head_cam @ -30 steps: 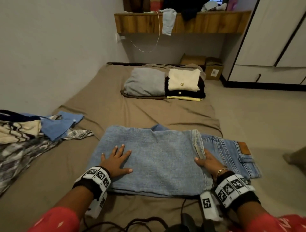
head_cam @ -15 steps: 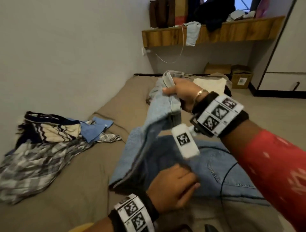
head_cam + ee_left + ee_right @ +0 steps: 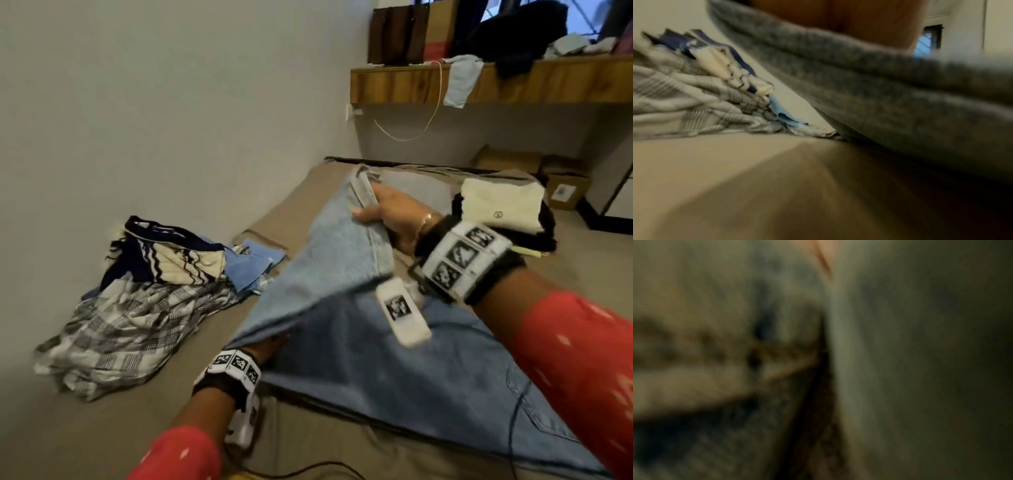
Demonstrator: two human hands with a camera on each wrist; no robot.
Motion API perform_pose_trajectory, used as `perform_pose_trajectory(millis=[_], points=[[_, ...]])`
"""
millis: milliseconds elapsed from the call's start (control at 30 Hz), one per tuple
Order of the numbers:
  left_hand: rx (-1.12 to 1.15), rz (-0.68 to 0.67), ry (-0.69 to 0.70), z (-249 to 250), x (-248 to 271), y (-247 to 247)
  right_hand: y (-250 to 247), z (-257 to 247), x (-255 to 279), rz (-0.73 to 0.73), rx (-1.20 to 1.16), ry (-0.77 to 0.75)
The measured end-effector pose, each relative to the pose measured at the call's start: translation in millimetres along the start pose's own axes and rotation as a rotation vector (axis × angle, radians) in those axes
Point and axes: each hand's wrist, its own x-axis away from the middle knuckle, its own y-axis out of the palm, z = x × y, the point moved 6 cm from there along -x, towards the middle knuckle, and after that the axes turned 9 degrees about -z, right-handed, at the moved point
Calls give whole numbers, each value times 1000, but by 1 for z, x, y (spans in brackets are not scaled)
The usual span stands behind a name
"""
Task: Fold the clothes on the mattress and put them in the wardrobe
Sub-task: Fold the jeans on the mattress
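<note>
On the mattress (image 3: pixel 102 428), the right hand (image 3: pixel 394 214) grasps the raised hem end of the jeans (image 3: pixel 394 370), which run lengthwise left to right, while the left hand (image 3: pixel 270 346), its grasp hidden, sits under the lifted fold.

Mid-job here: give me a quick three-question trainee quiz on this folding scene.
1. True or false: the right hand grips the jeans by an edge lifted off the mattress.
2. Where is the left hand? A) on the plaid shirt B) tucked under the raised denim C) on the wooden shelf
3. What colour is the top garment of the folded stack?

Key: 1 true; 2 B; 3 cream.
</note>
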Motion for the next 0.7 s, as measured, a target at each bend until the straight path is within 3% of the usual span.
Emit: perform_pose_trajectory(millis=[67,133,267,433,533,567,600,633,700], points=[[110,-9,61,-15,-5,17,-9,59,22,40,-57,79],[109,-6,4,-39,-22,31,-19,128,47,88,-80,226],[-212,-138,-82,-29,-9,44,-25,233,93,212,-91,478],[-286,-288,21,-28,-6,47,-31,239,93,268,-45,357],[-275,-542,29,-5,19,36,-26,236,91,139,118,323],[-165,-580,69,8,28,25,-24,238,94,136,142,335],[-40,-565,121,20,34,12,-24,238,98,168,139,334],[59,-462,170,33,37,-7,-25,238,101,216,143,325],[-86,-88,287,51,24,-40,-24,239,103,218,273,367]])
